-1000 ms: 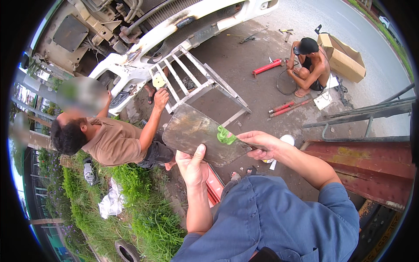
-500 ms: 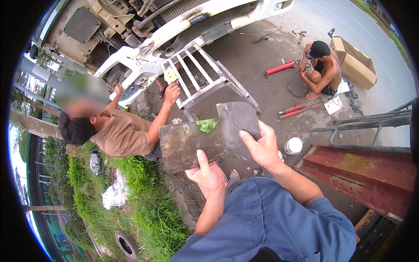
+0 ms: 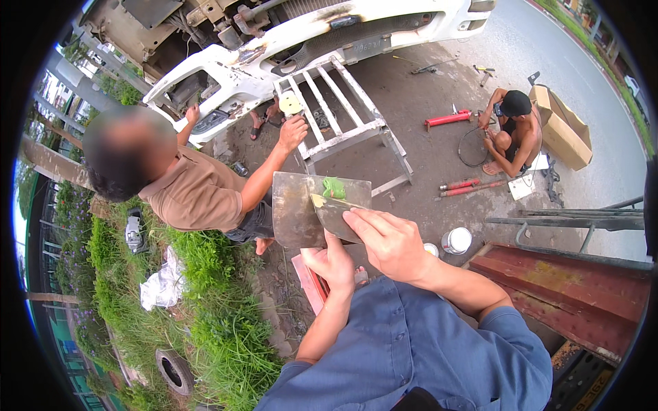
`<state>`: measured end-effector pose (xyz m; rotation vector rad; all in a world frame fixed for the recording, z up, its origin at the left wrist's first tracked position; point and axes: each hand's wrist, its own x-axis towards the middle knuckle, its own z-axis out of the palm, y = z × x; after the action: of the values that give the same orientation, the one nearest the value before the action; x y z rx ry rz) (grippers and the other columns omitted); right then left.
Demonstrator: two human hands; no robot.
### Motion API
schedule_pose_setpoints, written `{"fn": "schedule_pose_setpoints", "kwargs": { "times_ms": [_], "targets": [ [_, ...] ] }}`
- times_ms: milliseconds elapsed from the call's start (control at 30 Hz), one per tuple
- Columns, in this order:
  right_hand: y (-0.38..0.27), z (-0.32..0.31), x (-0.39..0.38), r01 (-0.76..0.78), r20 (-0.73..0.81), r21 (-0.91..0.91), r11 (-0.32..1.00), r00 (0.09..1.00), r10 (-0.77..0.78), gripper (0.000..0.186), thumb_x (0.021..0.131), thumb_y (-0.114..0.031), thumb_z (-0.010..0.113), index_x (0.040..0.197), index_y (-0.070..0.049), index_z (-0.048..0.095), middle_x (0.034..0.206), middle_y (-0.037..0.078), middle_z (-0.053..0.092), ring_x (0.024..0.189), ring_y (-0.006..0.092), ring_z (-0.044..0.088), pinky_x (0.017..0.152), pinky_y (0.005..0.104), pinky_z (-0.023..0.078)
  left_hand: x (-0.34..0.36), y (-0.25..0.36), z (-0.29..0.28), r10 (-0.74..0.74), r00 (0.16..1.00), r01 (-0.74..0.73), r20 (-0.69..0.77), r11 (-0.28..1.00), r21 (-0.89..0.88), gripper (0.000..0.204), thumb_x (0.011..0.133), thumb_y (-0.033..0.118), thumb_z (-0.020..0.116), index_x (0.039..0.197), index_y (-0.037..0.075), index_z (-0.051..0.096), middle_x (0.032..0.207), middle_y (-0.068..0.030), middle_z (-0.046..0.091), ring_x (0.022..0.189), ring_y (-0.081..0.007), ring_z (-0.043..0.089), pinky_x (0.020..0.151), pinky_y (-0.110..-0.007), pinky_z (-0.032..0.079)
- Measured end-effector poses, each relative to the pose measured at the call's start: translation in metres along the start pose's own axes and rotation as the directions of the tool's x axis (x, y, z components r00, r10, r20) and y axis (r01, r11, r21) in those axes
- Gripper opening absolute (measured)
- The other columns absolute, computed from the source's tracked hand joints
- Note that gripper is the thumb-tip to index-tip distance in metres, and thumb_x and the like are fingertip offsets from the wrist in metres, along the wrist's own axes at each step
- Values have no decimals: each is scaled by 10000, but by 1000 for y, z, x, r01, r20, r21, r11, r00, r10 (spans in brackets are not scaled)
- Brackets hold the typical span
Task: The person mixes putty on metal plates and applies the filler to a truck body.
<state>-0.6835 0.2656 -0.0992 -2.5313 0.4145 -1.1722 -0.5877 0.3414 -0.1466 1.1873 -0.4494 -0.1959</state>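
In the head view, a small round white tub (image 3: 456, 240) stands open on the concrete ground (image 3: 425, 147) right of the hands; its contents cannot be made out. A brown cardboard box (image 3: 563, 127) lies beyond a crouching person (image 3: 508, 133).

The left hand (image 3: 334, 264) grips from below a flat, dull grey metal plate (image 3: 296, 211), roughly rectangular, its long axis running left to right and its face turned up toward the camera. A dab of green putty (image 3: 334, 188) sits near the plate's top edge.

The right hand (image 3: 388, 241) is closed on a putty knife (image 3: 334, 214), whose broad worn steel blade lies flat on the plate and points left and up toward the putty.

Beyond, a co-worker in a brown shirt (image 3: 195, 194) touches a white slatted metal frame (image 3: 343, 116).
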Motion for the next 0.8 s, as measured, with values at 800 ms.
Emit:
{"fn": "schedule_pose_setpoints", "kwargs": {
  "times_ms": [800],
  "targets": [
    [5, 6, 19, -11, 6, 13, 1000, 1000, 11, 426, 693, 40, 612, 1116, 9, 651, 1019, 141, 702, 845, 286, 706, 693, 356, 587, 11, 12, -11, 58, 998, -57, 11, 998, -15, 252, 957, -16, 565, 1193, -104, 558, 1132, -154, 654, 979, -167, 639, 854, -293, 520]
  ]
}}
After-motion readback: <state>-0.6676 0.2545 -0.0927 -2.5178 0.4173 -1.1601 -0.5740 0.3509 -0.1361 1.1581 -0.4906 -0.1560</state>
